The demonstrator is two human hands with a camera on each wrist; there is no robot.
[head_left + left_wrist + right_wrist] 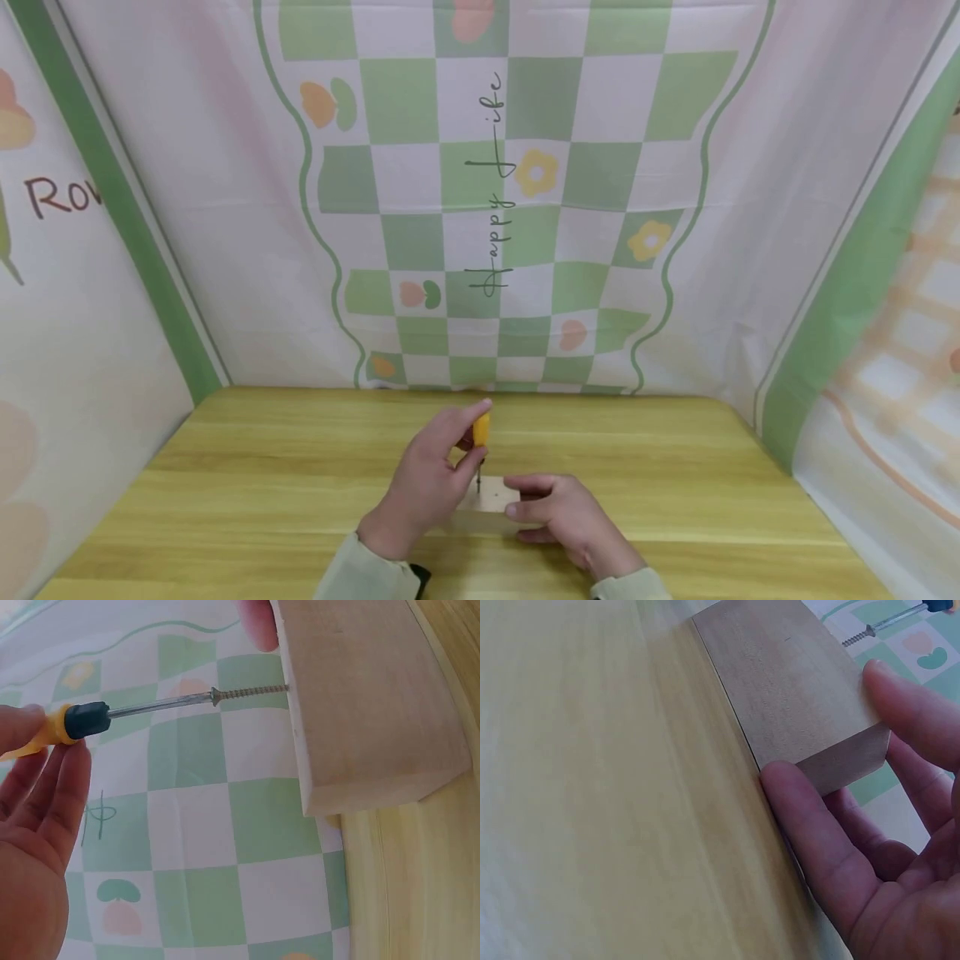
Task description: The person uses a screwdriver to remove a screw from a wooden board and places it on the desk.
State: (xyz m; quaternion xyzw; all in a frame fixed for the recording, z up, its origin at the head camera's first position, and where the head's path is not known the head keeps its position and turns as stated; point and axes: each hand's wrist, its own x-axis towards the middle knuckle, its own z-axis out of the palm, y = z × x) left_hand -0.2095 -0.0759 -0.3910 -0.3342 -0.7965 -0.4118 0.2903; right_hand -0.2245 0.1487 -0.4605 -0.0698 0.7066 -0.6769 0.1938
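Note:
My left hand (426,482) grips the yellow handle of a screwdriver (481,430) between thumb and fingers, above a pale wooden block (497,503). In the left wrist view, the metal shaft of the screwdriver meets the head of a threaded screw (255,691). The screw's point touches the block's top face, and most of its thread shows outside the wood. At the block's right end, my right hand (564,515) holds it against the table. The right wrist view has the thumb and fingers (802,802) bent about that end of the block.
Under the block lies a wood-grain table (660,500). A patterned cloth backdrop (480,225) with green and white checks rises behind the table's far edge. More printed cloth panels (90,358) stand at the left and right sides.

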